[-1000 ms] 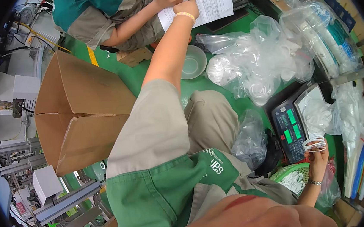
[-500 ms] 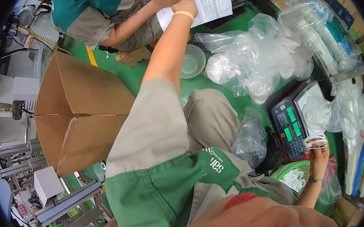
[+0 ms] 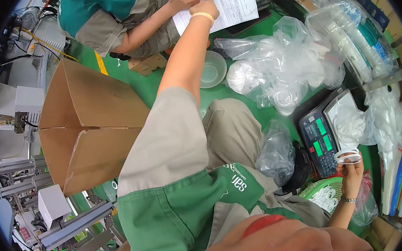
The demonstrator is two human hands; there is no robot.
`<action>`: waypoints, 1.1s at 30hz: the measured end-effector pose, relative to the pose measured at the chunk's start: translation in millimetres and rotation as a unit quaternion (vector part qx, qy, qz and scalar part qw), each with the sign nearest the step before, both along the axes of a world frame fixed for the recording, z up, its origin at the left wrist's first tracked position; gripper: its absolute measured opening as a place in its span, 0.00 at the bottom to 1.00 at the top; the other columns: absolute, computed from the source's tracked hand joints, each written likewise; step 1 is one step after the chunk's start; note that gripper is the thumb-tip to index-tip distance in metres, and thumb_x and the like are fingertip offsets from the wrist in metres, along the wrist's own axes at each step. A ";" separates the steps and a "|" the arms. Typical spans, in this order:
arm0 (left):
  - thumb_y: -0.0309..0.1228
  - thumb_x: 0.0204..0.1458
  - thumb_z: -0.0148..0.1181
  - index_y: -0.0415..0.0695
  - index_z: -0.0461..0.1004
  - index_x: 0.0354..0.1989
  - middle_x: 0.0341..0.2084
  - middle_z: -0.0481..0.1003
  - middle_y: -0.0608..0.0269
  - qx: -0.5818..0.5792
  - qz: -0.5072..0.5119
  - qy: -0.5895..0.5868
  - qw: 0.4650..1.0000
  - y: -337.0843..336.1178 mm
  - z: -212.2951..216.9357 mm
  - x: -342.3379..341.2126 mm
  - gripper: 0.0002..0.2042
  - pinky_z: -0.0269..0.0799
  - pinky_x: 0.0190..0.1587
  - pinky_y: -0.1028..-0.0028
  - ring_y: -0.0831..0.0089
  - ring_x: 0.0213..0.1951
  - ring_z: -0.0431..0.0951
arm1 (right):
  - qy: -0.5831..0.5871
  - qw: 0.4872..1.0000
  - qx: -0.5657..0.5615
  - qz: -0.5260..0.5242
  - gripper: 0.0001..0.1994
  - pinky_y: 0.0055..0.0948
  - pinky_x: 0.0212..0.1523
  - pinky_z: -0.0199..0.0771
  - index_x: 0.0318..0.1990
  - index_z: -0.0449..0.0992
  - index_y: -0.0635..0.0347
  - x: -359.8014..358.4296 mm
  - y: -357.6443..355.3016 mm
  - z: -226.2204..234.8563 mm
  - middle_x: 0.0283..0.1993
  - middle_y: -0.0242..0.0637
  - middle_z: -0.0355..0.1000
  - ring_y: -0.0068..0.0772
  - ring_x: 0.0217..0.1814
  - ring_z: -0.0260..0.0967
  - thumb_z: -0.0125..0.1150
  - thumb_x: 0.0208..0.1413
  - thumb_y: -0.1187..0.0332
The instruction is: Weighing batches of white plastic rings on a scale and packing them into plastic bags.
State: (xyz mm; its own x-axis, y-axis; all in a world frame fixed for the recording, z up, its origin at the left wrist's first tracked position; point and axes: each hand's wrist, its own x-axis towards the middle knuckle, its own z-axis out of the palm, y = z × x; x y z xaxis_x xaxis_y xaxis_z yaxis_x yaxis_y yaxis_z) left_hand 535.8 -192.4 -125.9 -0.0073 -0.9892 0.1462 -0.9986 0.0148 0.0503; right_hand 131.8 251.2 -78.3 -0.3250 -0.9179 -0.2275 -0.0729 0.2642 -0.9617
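White plastic rings [image 3: 347, 155] were pinched in the right hand [image 3: 353, 172] beside the counting scale [image 3: 321, 142]; the left hand [image 3: 207, 5] lay on a paper form [image 3: 233, 0], fingers curled; many bagged rings [image 3: 283, 77] seemed unprocessed.

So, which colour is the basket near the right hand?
Green, seen in the head view: the basket lies beside the right hand.

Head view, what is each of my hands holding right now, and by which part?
The right hand pinches a small stack of white rings by its lower edge. The left hand rests on a paper form, gripping nothing visible.
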 end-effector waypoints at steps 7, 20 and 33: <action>0.36 0.41 0.50 0.47 0.40 0.63 0.42 0.71 0.48 0.024 0.018 0.122 0.992 11.1 6.7 -11.3 0.38 0.67 0.43 0.64 0.62 0.44 0.73 | 0.013 1.000 0.006 -0.002 0.08 0.17 0.26 0.66 0.37 0.66 0.61 3.7 -5.2 0.6 0.32 0.32 0.69 0.18 0.27 0.65 0.51 0.53 0.68; 0.30 0.46 0.55 0.41 0.54 0.52 0.26 0.73 0.61 0.335 -0.242 0.785 0.461 188.4 56.9 -178.9 0.25 0.64 0.22 0.78 0.77 0.19 0.67 | 0.014 1.000 -0.001 0.004 0.05 0.15 0.24 0.66 0.37 0.66 0.60 8.9 -10.8 -5.8 0.31 0.31 0.68 0.16 0.24 0.64 0.50 0.54 0.71; 0.39 0.50 0.55 0.38 0.74 0.36 0.24 0.74 0.66 0.439 -0.501 0.539 0.515 276.8 -6.9 -226.4 0.15 0.65 0.31 0.78 0.80 0.27 0.70 | 0.034 0.997 0.040 0.054 0.06 0.15 0.24 0.65 0.37 0.65 0.61 16.1 -16.1 -9.6 0.31 0.31 0.69 0.15 0.24 0.64 0.48 0.56 0.69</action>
